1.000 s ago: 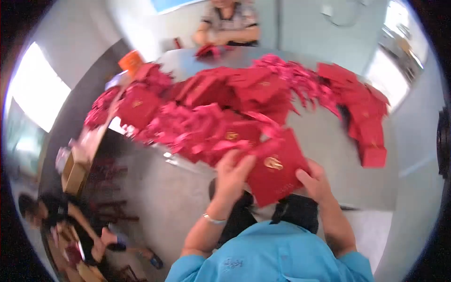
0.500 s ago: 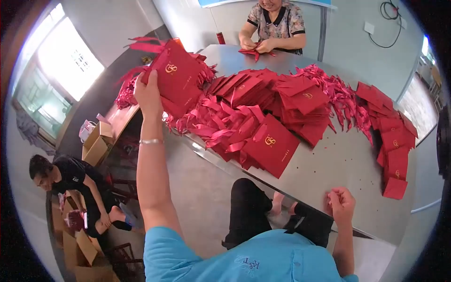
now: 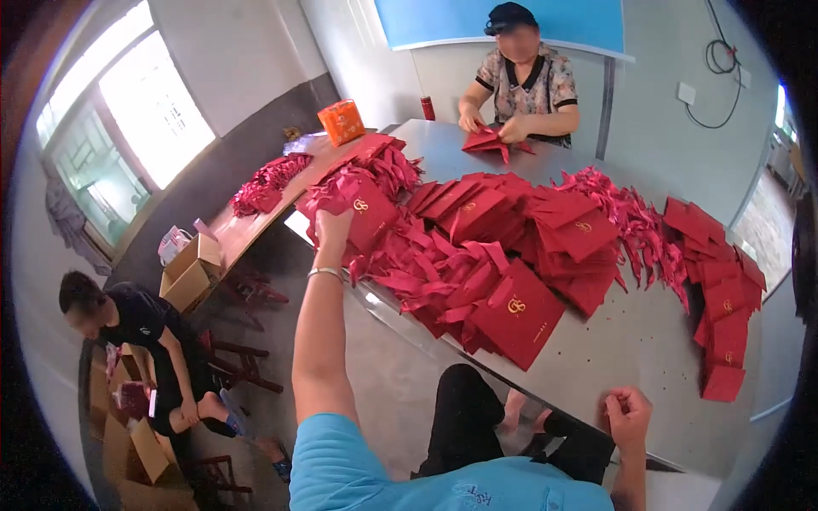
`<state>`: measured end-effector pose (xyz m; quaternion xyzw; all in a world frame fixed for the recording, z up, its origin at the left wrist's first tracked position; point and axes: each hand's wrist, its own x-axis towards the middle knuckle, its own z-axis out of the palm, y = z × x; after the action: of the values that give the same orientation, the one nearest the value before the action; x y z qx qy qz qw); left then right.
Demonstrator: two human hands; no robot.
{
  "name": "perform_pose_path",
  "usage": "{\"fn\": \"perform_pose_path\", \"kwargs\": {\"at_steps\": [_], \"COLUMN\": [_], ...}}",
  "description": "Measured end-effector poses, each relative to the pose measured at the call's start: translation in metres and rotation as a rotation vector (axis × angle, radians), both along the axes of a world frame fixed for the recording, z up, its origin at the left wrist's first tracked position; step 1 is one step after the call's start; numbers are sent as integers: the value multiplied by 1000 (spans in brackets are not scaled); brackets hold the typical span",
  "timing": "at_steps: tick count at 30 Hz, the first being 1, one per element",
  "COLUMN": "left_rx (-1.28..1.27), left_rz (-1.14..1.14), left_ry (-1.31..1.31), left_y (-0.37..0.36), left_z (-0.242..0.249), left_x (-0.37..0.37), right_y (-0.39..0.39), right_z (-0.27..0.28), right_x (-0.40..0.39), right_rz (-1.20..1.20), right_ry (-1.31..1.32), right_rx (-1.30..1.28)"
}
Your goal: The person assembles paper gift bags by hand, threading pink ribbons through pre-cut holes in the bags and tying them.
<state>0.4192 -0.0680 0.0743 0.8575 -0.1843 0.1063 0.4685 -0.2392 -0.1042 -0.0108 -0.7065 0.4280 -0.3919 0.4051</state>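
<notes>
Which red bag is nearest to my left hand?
The red bag with its gold logo just right of your left hand, beyond the tangled ribbons; the other bags whose logos show lie farther right.

Left grip (image 3: 332, 226) touches 1 red bag (image 3: 365, 213); right grip (image 3: 628, 413) curls near table (image 3: 630, 341).

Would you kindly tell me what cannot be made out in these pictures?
- Head view: fingertips of the left hand, blurred against the red bags.
- Head view: anything in the right hand, hidden by its curled fingers.
- Head view: small print on the front bag, too small to read.
- Head view: lower bags, covered by those above.
</notes>
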Motion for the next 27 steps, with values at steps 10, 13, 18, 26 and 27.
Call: {"fn": "perform_pose_path", "kwargs": {"at_steps": [10, 13, 18, 26, 27], "left_rx": [40, 64, -221, 96, 145], "left_rz": [112, 58, -607, -1482, -1514], "left_ry": [-72, -469, -416, -11, -24], "left_y": [20, 23, 3, -58, -73], "left_z": [-23, -24, 23, -24, -40], "left_x": [-58, -89, -219, -426, -443], "right_y": [-1, -3, 1, -4, -7], "right_z": [-1, -6, 8, 2, 0], "right_x": [1, 0, -3, -9, -10], "right_rz": [-17, -12, -49, 3, 6], "right_ry": [-12, 58, 98, 22, -51], "right_rx": [-5, -123, -56, 63, 175]}}
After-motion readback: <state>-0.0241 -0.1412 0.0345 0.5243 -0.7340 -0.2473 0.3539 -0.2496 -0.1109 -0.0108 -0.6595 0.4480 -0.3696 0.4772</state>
